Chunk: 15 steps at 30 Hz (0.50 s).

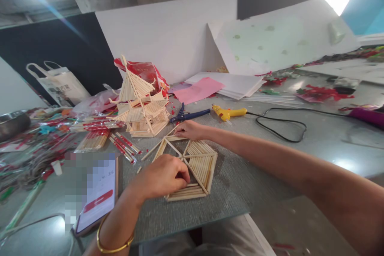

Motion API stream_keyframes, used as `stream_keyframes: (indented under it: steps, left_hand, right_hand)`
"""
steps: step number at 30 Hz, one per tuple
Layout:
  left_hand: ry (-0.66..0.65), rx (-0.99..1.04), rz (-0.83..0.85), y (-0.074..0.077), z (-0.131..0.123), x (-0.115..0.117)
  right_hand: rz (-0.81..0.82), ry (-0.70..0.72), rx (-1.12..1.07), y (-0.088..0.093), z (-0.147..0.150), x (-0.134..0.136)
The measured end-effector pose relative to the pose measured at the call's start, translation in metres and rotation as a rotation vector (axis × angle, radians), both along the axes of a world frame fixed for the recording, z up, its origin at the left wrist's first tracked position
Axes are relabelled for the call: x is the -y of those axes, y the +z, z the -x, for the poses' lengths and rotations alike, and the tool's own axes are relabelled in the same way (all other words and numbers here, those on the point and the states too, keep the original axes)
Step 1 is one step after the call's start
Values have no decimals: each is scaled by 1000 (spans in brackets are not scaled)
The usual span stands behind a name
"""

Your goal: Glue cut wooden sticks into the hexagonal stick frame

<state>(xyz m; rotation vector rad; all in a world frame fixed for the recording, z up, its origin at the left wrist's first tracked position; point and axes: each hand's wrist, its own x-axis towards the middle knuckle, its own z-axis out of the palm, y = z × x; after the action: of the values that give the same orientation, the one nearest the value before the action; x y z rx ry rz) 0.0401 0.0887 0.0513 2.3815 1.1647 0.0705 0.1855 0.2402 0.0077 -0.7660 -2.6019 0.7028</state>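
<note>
A hexagonal frame of thin wooden sticks (200, 155) lies flat on the dark mat, divided by spokes into triangles; several on the right and near sides are filled with rows of sticks. My left hand (163, 174) is closed over its near left part, the fingertips down by the lower row of sticks. What they pinch, if anything, is hidden. At the far edge of the frame, my right hand (190, 130) has its fingers closed near the end of a loose, slanting wooden stick (154, 148), which seems to be in their grip.
Behind stands a tiered stick pagoda (144, 108). Blue cutters (190, 116) and a corded yellow glue gun (229, 113) lie beyond my right hand. A phone (100, 192) is at left, near wrapped stick bundles (123, 146). Pink paper (199, 89) lies at the back.
</note>
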Motion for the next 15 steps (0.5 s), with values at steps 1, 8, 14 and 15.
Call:
stream_keyframes:
  steps: [1,8,14,15]
  left_hand:
    - [-2,-13,-12,-1,0,0]
    - [-8,-48,-90,-12,1,-1]
    - [-7,-106,-121,-7,-1,1]
    - [-20,-118,-116,-5,-1,2]
  right_hand:
    - [-4,1,2,0,0,0]
    - [-17,-1,-5,-2,1,0]
    - [-23,-10,-12,-2,3,1]
    - [-25,-8,-8,-2,3,1]
